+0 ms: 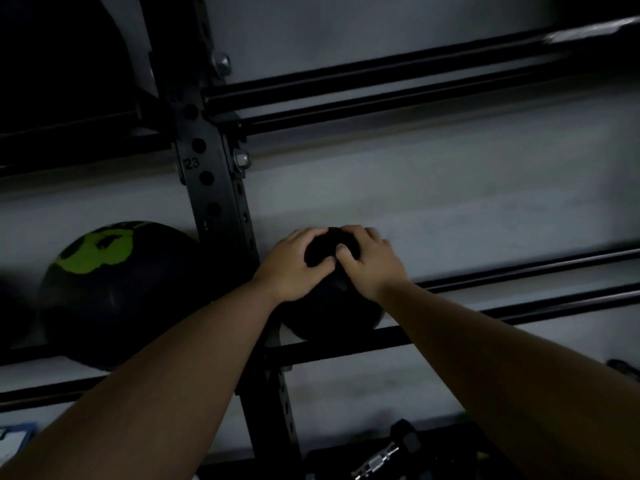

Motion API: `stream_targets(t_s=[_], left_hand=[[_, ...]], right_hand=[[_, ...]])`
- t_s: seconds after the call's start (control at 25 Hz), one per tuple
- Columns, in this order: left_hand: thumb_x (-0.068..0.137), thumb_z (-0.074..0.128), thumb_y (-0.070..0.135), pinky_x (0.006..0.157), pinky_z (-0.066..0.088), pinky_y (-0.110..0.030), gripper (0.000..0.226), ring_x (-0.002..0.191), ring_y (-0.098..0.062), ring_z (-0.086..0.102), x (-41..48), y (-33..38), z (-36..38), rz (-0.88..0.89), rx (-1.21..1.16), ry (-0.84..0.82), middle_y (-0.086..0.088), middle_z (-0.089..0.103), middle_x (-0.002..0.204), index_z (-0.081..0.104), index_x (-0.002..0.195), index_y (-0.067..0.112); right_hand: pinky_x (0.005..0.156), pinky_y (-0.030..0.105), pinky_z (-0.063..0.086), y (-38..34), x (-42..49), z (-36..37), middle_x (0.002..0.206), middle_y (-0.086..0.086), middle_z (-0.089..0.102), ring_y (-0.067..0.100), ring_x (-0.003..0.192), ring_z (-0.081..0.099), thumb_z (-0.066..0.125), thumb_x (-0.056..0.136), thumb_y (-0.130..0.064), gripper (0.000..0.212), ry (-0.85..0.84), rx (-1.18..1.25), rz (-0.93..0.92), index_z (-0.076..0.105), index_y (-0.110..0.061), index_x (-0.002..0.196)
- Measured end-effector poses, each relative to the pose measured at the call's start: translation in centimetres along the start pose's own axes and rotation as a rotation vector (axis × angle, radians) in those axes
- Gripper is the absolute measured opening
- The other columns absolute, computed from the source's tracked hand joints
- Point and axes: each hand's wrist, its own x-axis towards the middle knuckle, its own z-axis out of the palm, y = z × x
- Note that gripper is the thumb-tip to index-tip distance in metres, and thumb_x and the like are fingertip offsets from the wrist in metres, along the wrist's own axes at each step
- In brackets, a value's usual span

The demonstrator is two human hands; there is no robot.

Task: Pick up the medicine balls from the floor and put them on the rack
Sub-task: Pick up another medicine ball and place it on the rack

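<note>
Head view: green-marked ball left of rack upright, same tier; dumbbell low right.
Blocking: L forearm over black ball near-left side.
Ball pos: on rails, just right of upright (round, no long axis).
Hands: L hand, R hand atop, fingers curled round it.

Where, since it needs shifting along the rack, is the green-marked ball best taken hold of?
Probably its two sides, palms cupped from the front: the green-marked ball is round with no handle showing, and the post stands close on its right.
</note>
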Motion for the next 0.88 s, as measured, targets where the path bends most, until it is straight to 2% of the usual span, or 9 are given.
stream_targets(t_s=[0.04,0.12,0.28,0.44,0.48,0.56,0.68,0.8,0.88], left_hand=[[0.092,0.069,0.056,0.115,0.044,-0.035,0.071,0.143,-0.017,0.048,-0.5,0.3,-0.4,0.003,0.017,-0.027,0.004,0.049,0.159,0.051,0.156,0.029],[0.094,0.071,0.054,0.115,0.042,-0.033,0.066,0.143,-0.018,0.049,-2.0,0.4,-1.6,0.037,0.049,-0.054,0.002,0.049,0.160,0.054,0.153,0.029],[0.092,0.075,0.055,0.102,0.049,-0.034,0.048,0.124,-0.020,0.060,-5.9,-0.7,-4.4,0.119,0.073,-0.107,0.003,0.060,0.139,0.067,0.133,0.030],[0.086,0.079,0.056,0.085,0.052,-0.031,0.036,0.104,-0.016,0.067,-9.7,1.3,-5.4,0.208,0.014,-0.180,0.014,0.068,0.110,0.068,0.113,0.035],[0.085,0.079,0.058,0.083,0.052,-0.030,0.034,0.101,-0.015,0.068,-10.4,2.4,-5.0,0.219,-0.002,-0.209,0.017,0.069,0.105,0.068,0.109,0.036],[0.081,0.079,0.064,0.090,0.055,-0.032,0.039,0.098,-0.014,0.069,-12.0,5.7,-3.7,0.244,0.022,-0.329,0.015,0.072,0.104,0.070,0.106,0.035],[0.083,0.076,0.068,0.094,0.054,-0.033,0.050,0.102,-0.017,0.067,-14.8,11.6,-1.9,0.351,0.055,-0.476,0.010,0.071,0.111,0.069,0.117,0.031],[0.084,0.075,0.069,0.092,0.051,-0.033,0.052,0.107,-0.017,0.066,-18.4,18.1,-0.7,0.455,-0.029,-0.504,0.014,0.070,0.108,0.066,0.121,0.034],[0.084,0.076,0.067,0.088,0.048,-0.031,0.050,0.106,-0.017,0.067,-21.0,22.4,0.2,0.501,-0.057,-0.520,0.016,0.071,0.106,0.066,0.119,0.033]], right_hand=[[0.103,0.053,0.044,-0.3,-0.7,-0.8,0.154,0.004,0.044,0.037,0.133,0.044,0.038,0.101,-0.061,0.058,-0.051,-0.077,0.009,0.039,-0.036,0.153],[0.105,0.052,0.044,-1.2,-2.6,-2.9,0.156,0.007,0.043,0.038,0.135,0.046,0.036,0.102,-0.066,0.063,-0.098,-0.215,0.063,0.032,-0.036,0.157],[0.096,0.048,0.046,-3.3,-8.8,-7.7,0.152,0.009,0.048,0.037,0.130,0.053,0.035,0.098,-0.073,0.070,-0.108,-0.510,0.189,0.036,-0.033,0.155],[0.092,0.042,0.050,-6.8,-17.1,-11.9,0.141,0.006,0.059,0.033,0.122,0.059,0.041,0.096,-0.073,0.064,-0.141,-0.700,0.344,0.052,-0.031,0.142],[0.091,0.040,0.050,-7.8,-19.2,-12.9,0.138,0.006,0.062,0.033,0.121,0.061,0.044,0.095,-0.073,0.061,-0.117,-0.721,0.369,0.056,-0.031,0.137],[0.086,0.035,0.048,-9.7,-23.6,-15.3,0.129,0.002,0.068,0.031,0.119,0.064,0.049,0.092,-0.073,0.052,-0.053,-0.764,0.416,0.063,-0.033,0.124],[0.085,0.032,0.045,-12.3,-29.9,-19.5,0.123,-0.003,0.073,0.026,0.119,0.065,0.051,0.092,-0.073,0.050,-0.019,-0.857,0.518,0.064,-0.035,0.121],[0.077,0.033,0.040,-14.1,-36.7,-24.4,0.123,0.004,0.072,0.031,0.114,0.066,0.051,0.093,-0.069,0.046,0.071,-0.901,0.644,0.066,-0.033,0.118],[0.076,0.034,0.042,-15.1,-41.5,-27.3,0.121,0.006,0.072,0.032,0.110,0.067,0.052,0.093,-0.068,0.045,0.126,-0.894,0.717,0.066,-0.032,0.116]])
